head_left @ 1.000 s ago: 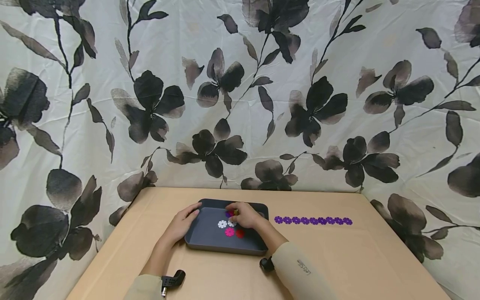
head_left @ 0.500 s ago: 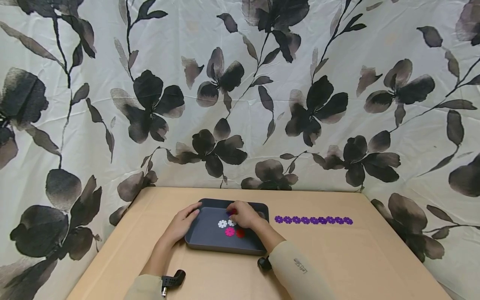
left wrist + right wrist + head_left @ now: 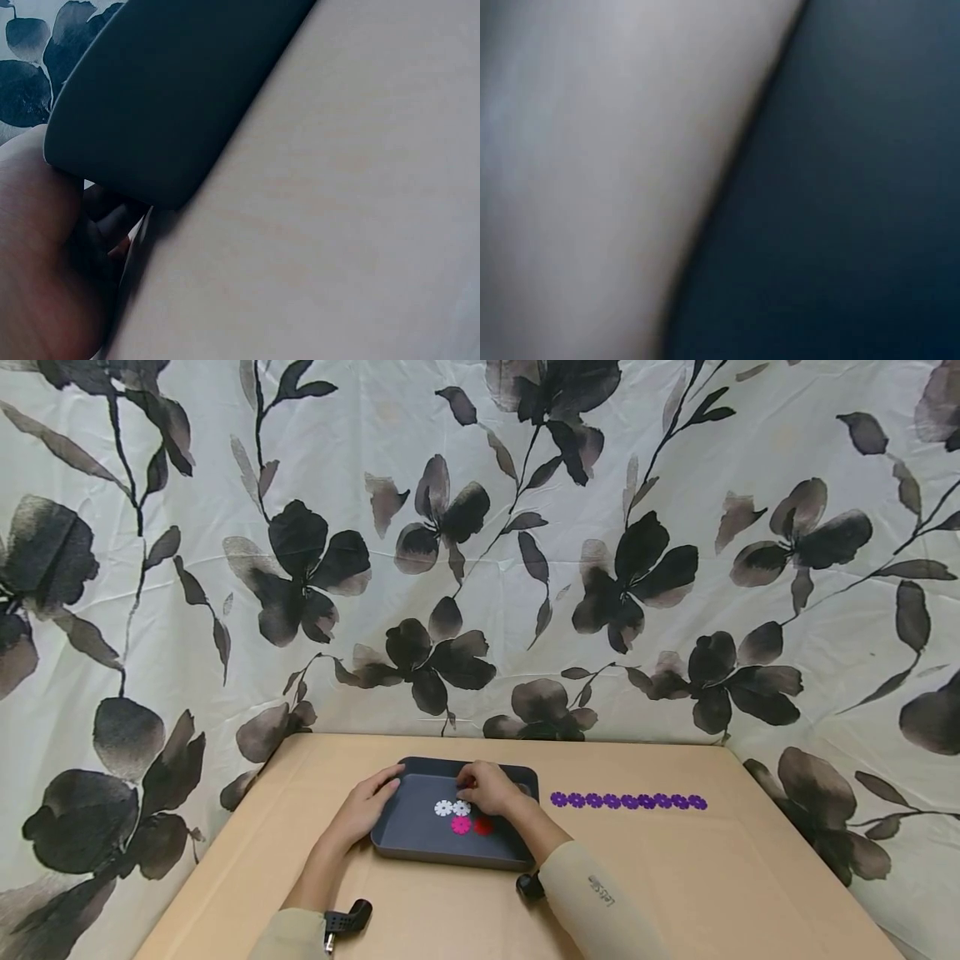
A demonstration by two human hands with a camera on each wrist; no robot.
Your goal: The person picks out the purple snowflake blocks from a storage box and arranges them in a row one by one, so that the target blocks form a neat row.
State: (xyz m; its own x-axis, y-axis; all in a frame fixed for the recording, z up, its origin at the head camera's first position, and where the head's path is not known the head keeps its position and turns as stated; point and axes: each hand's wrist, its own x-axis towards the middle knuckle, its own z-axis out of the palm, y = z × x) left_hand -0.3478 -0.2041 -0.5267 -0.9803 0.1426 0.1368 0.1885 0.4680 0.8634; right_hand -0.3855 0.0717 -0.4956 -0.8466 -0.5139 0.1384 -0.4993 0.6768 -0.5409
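Note:
A dark grey tray (image 3: 420,847) lies on the table. My left hand (image 3: 365,806) grips its left side; in the left wrist view the thumb lies along the rim and the fingers curl below the tray wall (image 3: 165,97). Over the tray's right half, my right hand (image 3: 491,789) has bent fingers reaching down to its floor. A fleck of red shows by those fingertips, but what they touch or hold is hidden. Close to them lie two white flower-shaped discs (image 3: 444,808), a pink one (image 3: 461,825) and a red one (image 3: 482,826). The right wrist view is blurred.
Right of the tray, several purple flower-shaped discs (image 3: 629,802) form a straight row on the tan table (image 3: 675,868). Behind the table hangs a white cloth with dark flowers (image 3: 510,593). A black wrist camera (image 3: 348,917) sits on the left wrist.
The right fingers have shifted slightly within the tray. Purple and yellow bits seen earlier at the fingertips no longer show, and the second white disc is less covered. The left hand stays put.

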